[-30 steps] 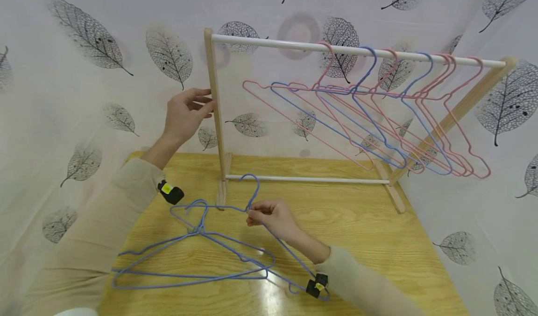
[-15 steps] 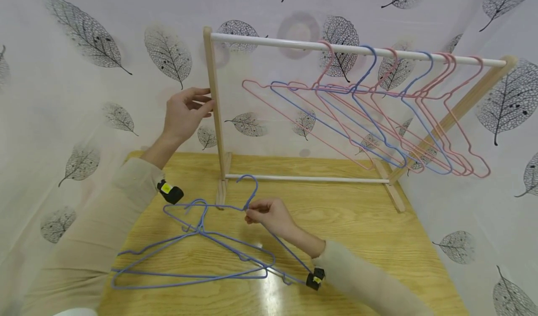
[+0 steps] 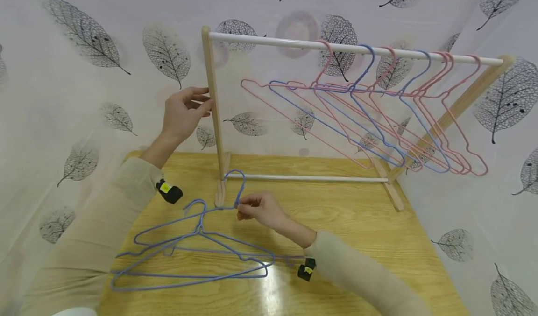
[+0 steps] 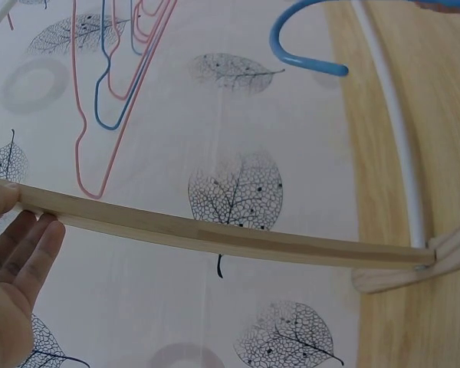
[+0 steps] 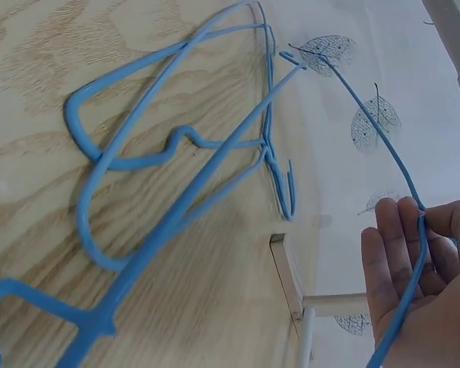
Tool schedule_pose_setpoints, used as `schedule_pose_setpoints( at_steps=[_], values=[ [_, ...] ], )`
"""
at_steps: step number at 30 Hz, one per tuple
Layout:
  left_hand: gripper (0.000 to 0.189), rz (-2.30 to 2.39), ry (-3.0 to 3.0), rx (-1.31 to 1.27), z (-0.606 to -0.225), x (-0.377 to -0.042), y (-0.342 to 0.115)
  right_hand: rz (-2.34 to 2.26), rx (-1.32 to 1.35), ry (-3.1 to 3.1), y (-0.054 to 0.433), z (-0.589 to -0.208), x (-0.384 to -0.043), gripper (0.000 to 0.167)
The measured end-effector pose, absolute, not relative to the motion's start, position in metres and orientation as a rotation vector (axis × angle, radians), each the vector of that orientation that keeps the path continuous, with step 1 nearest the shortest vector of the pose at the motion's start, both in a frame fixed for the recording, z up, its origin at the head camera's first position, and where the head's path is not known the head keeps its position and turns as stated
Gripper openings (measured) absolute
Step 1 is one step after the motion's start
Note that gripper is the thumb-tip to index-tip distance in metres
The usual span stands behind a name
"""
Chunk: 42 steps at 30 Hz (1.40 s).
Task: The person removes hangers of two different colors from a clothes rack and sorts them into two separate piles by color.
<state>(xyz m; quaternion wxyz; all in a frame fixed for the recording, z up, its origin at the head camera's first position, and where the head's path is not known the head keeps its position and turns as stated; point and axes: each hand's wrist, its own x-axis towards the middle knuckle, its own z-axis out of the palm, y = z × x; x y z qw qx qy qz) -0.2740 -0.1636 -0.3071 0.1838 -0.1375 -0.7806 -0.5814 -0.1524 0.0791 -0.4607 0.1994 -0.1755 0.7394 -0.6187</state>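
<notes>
My left hand (image 3: 182,113) grips the left wooden post (image 3: 213,92) of a clothes rack; in the left wrist view the thumb lies on one side of the post (image 4: 176,228) and the fingers (image 4: 34,261) on the other. With my right hand (image 3: 262,211) I pinch a blue clothes hanger (image 3: 243,185) just below its hook. This hanger is raised and tilted above the table, its hook pointing up near the foot of the left post. Beneath it, a few more blue hangers (image 3: 200,229) lie overlapping on the table.
Several pink hangers (image 3: 329,54) and blue hangers (image 3: 372,57) hang from the white top rod (image 3: 269,40), toward its right end. A lower white rod (image 3: 307,178) joins the rack's feet. The wooden table (image 3: 336,232) meets a leaf-patterned backdrop (image 3: 138,17) behind.
My right hand has moved left and slightly up with the blue hanger, which has turned so its left shoulder dips lower. The left hand stays on the post.
</notes>
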Motion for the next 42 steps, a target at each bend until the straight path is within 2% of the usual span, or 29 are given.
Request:
schedule_pose_setpoints(
  at_steps=[13,28,42],
  values=[
    [0.031,-1.606,-2.208,-0.387,-0.307,-0.275,-0.164,-1.716,-0.513,1.937,0.037,-0.482,-0.151,0.023],
    [0.03,-1.616,-2.201,-0.387,-0.308,-0.275,-0.164,-1.674,-0.418,1.902,0.018,-0.505,-0.156,0.023],
    [0.03,-1.63,-2.184,-0.402,-0.309,-0.275,-0.164,-1.382,-0.659,2.275,0.01,-0.516,-0.168,0.015]
  ],
)
